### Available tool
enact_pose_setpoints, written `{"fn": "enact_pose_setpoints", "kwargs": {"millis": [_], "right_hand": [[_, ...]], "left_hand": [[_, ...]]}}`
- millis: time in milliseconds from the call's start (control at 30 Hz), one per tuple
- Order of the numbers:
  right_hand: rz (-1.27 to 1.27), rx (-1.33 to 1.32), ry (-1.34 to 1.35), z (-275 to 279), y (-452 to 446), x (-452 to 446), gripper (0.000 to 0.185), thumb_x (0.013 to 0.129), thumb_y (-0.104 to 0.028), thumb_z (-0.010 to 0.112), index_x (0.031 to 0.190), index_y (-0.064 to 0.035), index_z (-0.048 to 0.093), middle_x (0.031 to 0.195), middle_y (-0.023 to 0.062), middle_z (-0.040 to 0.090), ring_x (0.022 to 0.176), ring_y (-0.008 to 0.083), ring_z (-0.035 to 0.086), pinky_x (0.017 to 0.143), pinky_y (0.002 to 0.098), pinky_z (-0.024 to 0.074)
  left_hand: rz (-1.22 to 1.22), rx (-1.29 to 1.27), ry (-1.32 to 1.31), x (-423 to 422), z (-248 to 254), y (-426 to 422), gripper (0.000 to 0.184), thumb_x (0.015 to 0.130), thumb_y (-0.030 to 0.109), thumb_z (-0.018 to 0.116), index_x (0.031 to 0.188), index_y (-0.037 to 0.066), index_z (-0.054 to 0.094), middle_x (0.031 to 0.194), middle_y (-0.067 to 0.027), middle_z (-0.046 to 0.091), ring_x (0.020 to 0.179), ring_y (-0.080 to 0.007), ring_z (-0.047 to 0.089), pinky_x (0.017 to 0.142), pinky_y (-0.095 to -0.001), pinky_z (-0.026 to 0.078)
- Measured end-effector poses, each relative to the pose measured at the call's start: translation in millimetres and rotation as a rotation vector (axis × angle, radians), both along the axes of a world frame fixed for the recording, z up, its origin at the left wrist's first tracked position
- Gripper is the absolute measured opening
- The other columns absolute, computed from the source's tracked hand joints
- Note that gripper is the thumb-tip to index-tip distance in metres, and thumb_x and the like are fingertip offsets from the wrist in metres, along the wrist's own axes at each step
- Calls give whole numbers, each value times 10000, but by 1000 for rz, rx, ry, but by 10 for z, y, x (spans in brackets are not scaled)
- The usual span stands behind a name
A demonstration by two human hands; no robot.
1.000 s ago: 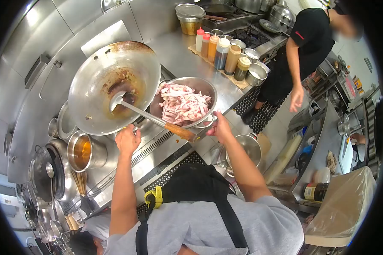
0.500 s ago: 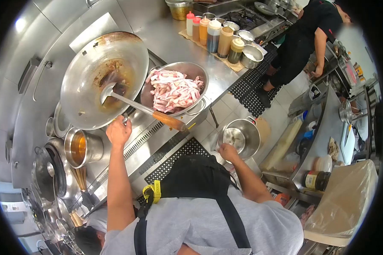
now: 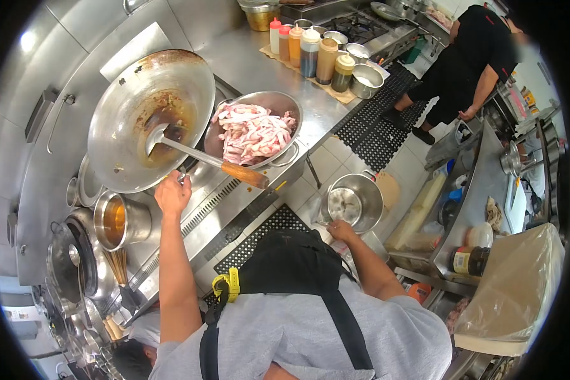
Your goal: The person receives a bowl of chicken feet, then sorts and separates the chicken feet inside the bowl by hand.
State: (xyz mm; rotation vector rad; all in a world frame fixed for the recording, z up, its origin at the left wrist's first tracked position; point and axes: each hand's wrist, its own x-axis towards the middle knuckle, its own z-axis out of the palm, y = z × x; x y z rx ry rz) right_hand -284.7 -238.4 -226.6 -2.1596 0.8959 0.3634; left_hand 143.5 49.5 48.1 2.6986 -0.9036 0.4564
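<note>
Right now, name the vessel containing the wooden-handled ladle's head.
The wide wok by the left hand; the bowl beside it holds pink strips, and only the handle crosses its rim.

Honestly can't read a single word here. Dark jar [image 3: 477, 260] by the near edge of the right-hand counter [image 3: 487, 180] has a yellowish label [image 3: 463, 259], but the print's too tiny. Same with the little red mark [image 3: 489, 19] on the co-worker's black shirt [image 3: 478, 41], just a blur.

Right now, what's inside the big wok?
In the wok are dark brown liquid, brownish residue and the bowl end of a wooden-handled ladle. Whatever lies directly beneath the ladle's bowl is covered and cannot be seen.
</note>
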Motion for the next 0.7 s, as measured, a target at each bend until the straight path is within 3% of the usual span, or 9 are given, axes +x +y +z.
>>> {"fn": "enact_pose_setpoints", "kwargs": {"millis": [67, 133, 233, 367, 533, 700], "right_hand": [[105, 88, 173, -109, -32, -79, 403, 860, -329, 677, 1098, -8, 730, 986, 223, 737, 725, 315, 734, 700, 419, 584], [183, 192, 155, -553, -65, -356, 358, 888, -272, 656, 1130, -18, 725, 952, 202, 741, 612, 272, 704, 562, 402, 561], [119, 262, 182, -1056, -52, -715, 313, 931, -182, 605, 1185, -31, 709, 918, 179, 739, 561, 236, 685, 438, 381, 524], [-453, 502, 129, -891, 110, -927, 345, 959, -109, 533, 1268, -39, 672, 902, 173, 735, 569, 246, 686, 412, 387, 511], [173, -14, 89, -1165, 62, -1066, 289, 951, -137, 543, 1160, -24, 707, 845, 192, 719, 537, 242, 672, 414, 386, 511], [-107, 83, 62, -1131, 58, -951, 224, 944, -213, 603, 964, -21, 716, 655, 131, 661, 449, 211, 597, 390, 364, 461]], "left_hand": [[-14, -14, -13, 8, -14, 6, 242, 836, 299, 703, 917, 72, 682, 765, -152, 712, 766, -377, 695, 725, -488, 530], [-11, -4, -11, 2, -7, 2, 248, 839, 303, 706, 920, 70, 683, 763, -149, 713, 768, -376, 696, 724, -485, 531], [-5, 10, 0, 4, 8, -8, 254, 842, 306, 708, 926, 67, 686, 760, -145, 714, 771, -373, 696, 725, -478, 532], [-16, 28, -7, 22, -20, 15, 257, 845, 307, 708, 938, 68, 689, 756, -145, 714, 769, -369, 698, 722, -472, 533], [-20, 30, -19, 21, -12, 12, 270, 850, 315, 702, 948, 64, 690, 755, -143, 715, 766, -372, 697, 725, -476, 533], [-19, 22, -9, 15, -8, 8, 276, 852, 322, 700, 954, 65, 692, 758, -134, 719, 772, -370, 698, 732, -477, 533]]}}
